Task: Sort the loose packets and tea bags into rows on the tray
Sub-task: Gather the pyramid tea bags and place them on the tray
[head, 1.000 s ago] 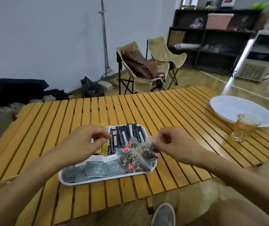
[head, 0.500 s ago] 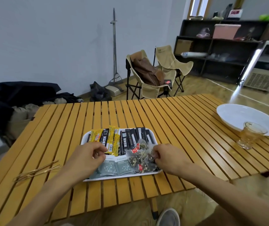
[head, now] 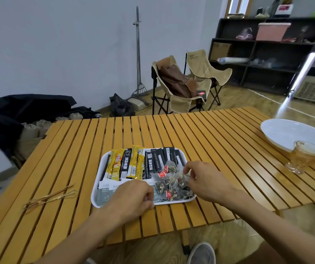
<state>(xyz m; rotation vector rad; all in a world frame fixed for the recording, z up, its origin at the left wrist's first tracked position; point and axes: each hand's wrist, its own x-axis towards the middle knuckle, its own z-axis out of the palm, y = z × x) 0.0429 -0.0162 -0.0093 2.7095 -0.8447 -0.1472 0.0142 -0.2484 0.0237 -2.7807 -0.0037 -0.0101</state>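
A white tray (head: 96, 189) lies on the slatted wooden table. Yellow stick packets (head: 134, 162) and black stick packets (head: 160, 159) stand side by side along its back. Flat grey packets (head: 104, 194) line the front left. A heap of pyramid tea bags (head: 172, 184) with red tags fills the front right. My left hand (head: 133, 197) rests over the grey packets at the tray's front rim, fingers curled under; what they hold is hidden. My right hand (head: 204, 178) pinches a tea bag at the heap's right side.
Thin bamboo picks (head: 53, 195) lie on the table left of the tray. A white bowl (head: 278, 134) and an amber glass cup (head: 301, 158) stand at the far right. Folding chairs (head: 181, 86) are beyond the table. A grey shoe (head: 202, 254) shows below the table's near edge.
My left hand has come back from the yellow packets to the tray's front row. My right hand has lowered onto the tea bag heap. The view has shifted.
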